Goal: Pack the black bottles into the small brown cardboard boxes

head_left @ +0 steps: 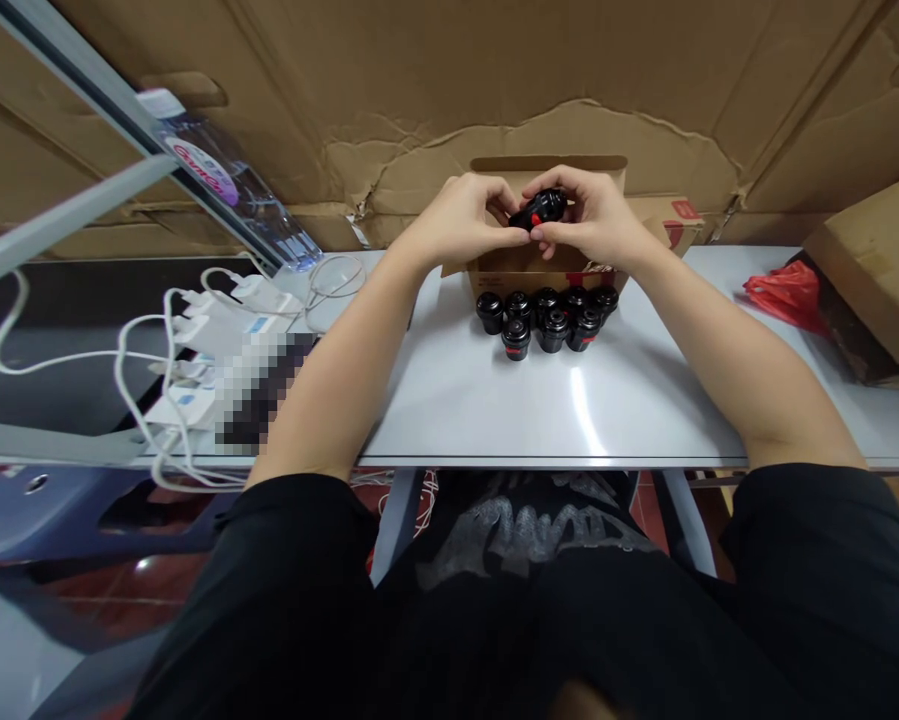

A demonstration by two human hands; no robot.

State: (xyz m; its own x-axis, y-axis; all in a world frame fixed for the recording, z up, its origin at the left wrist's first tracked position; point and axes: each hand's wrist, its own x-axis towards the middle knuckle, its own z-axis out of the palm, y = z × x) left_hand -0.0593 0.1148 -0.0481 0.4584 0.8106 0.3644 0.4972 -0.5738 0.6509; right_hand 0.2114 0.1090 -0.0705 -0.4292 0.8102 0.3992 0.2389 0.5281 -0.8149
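From my head camera, I see my left hand [460,222] and my right hand [591,215] curled almost shut. Both have hold of one small black jar [539,210] with a red bit on it, up above the box. If my fingers slip, the jar could drop and hit the other black jars [545,322] standing close together on the white table [456,410]. Then they could tip and roll. Just behind them, the cardboard box [524,270] stands open, but I cannot tell what is in it.
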